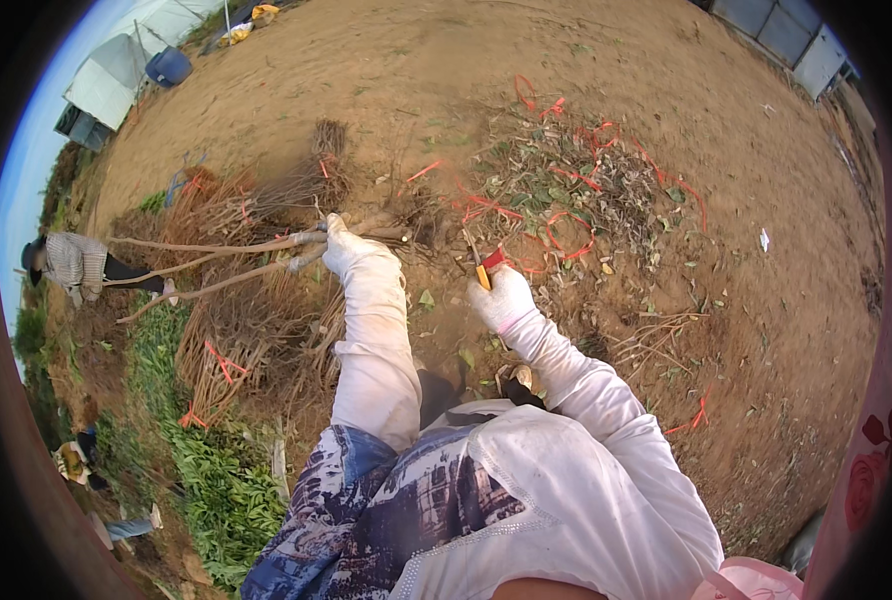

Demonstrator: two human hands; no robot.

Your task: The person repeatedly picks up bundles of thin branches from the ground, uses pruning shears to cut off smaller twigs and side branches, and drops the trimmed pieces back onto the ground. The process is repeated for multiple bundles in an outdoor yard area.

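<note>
My left hand (347, 246), in a pale work glove, grips a few bare woody saplings (281, 244) near their thicker ends. Grey wrapping shows around the stems beside the glove. Their thin ends reach out to the left, while the cut butts point right. In my gloved right hand (503, 298) is a pair of pruning shears (483, 268) with yellow and red handles. The blades point up and away from me, apart from the saplings. Whether the blades are parted is hard to make out.
Bundled bare-root seedlings (228, 360) lie at left, some tied with red tape. Leafy green plants (217, 480) lie nearer me. A heap of trimmings (566, 176) with red tape strips spreads ahead right. A person (78, 262) stands far left. A blue barrel (168, 67) is beyond.
</note>
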